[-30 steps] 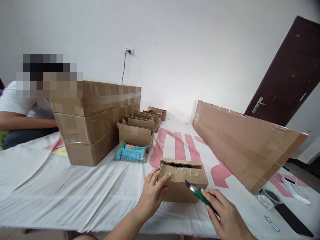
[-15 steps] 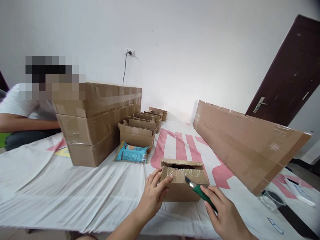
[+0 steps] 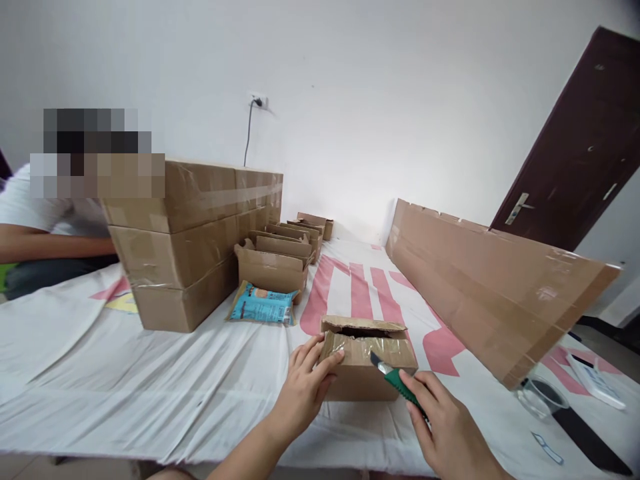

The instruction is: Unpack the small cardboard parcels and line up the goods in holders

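Observation:
A small cardboard box point(image 3: 367, 380) stands in front of me, with clear tape on its top and a dark gap between its top flaps. My left hand point(image 3: 306, 383) grips the box's left end, thumb over the top flap. In my right hand point(image 3: 443, 417) is a green utility knife point(image 3: 400, 383), its blade out and pointing up and left over the taped flap. Whether the blade touches the cardboard I cannot tell. Beyond my left hand lies a blue food packet point(image 3: 263, 305), beside a row of open cardboard boxes point(image 3: 270, 268).
Stacked taped cartons point(image 3: 205, 230) form a wall at left, with a person point(image 3: 55, 227) behind them. A long cardboard panel point(image 3: 500, 287) stands at right. Near it are a clear plastic cup point(image 3: 543, 397) and a black strip point(image 3: 593, 440) on the white and pink cloth point(image 3: 240, 413).
The view has shifted very slightly. Both hands, the utility knife and the box keep nearly the same places relative to one another.

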Motion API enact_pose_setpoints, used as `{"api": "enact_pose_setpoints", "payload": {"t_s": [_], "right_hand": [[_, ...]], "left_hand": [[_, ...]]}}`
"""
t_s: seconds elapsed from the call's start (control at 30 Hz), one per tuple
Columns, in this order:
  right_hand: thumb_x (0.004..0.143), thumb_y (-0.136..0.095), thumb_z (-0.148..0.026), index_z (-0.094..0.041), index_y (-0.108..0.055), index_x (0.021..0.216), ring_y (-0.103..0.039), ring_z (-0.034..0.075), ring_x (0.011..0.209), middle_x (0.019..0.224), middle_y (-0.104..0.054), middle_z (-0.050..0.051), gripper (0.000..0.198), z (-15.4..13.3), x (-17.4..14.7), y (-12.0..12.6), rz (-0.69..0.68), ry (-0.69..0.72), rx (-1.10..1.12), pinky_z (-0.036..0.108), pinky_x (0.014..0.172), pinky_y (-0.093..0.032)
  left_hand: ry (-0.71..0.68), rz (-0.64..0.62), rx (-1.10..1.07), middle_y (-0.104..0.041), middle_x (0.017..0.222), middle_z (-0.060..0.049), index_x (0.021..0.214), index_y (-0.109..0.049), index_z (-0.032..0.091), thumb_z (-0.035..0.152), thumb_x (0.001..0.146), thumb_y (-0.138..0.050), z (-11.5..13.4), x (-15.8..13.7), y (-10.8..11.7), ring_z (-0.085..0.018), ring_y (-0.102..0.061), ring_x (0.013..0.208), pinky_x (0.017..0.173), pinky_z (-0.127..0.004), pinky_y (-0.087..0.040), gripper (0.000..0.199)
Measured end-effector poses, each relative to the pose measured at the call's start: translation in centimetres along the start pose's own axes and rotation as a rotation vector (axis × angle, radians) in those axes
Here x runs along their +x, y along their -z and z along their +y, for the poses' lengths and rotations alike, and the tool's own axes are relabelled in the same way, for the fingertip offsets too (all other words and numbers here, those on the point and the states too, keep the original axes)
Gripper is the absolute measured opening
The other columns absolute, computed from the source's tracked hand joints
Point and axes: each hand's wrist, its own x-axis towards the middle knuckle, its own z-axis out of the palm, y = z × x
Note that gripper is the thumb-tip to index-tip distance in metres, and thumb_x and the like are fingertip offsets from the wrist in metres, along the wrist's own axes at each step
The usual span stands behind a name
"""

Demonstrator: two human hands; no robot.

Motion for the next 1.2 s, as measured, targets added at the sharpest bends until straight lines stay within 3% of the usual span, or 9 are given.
{"api": "enact_pose_setpoints", "payload": {"t_s": [0.27,0.77,1.1,1.2], "right_hand": [[0.093,-0.038,-0.019,-0.021,-0.048,0.132,-0.068,0.016,0.088,0.11,-0.06,0.009,0.04,-0.4,-0.6,1.4,-0.088,-0.017,0.059,0.026,0.073,-0.059],[0.093,-0.038,-0.02,-0.02,-0.051,0.13,-0.069,0.02,0.087,0.108,-0.061,0.011,0.039,-0.7,-0.2,-0.7,0.014,-0.039,0.005,0.031,0.067,-0.06],[0.093,-0.04,-0.029,-0.02,-0.057,0.123,-0.065,0.021,0.101,0.109,-0.065,0.011,0.036,0.2,0.6,-1.7,-0.024,-0.229,0.361,0.036,0.087,-0.056],[0.092,-0.04,-0.033,-0.019,-0.059,0.12,-0.067,0.022,0.098,0.109,-0.068,0.01,0.036,0.7,0.9,-1.8,-0.064,-0.302,0.481,0.038,0.087,-0.056]], "left_hand": [[0.017,-0.006,0.022,-0.057,0.124,-0.011,0.122,-0.059,0.027,0.009,0.089,-0.05,0.0,0.1,-0.1,-0.03,-0.046,0.126,0.092,-0.045,-0.045,0.039],[-0.013,0.001,0.019,-0.06,0.123,-0.012,0.119,-0.06,0.026,0.008,0.089,-0.048,-0.2,0.5,0.1,-0.029,-0.051,0.125,0.091,-0.043,-0.048,0.037],[-0.006,-0.01,0.01,-0.06,0.123,-0.012,0.117,-0.06,0.025,0.008,0.088,-0.049,-0.1,0.7,0.1,-0.029,-0.052,0.124,0.092,-0.045,-0.049,0.036],[-0.004,0.0,0.009,-0.06,0.123,-0.013,0.117,-0.06,0.025,0.009,0.089,-0.049,-0.1,0.6,0.1,-0.029,-0.052,0.123,0.091,-0.044,-0.05,0.035]]}}
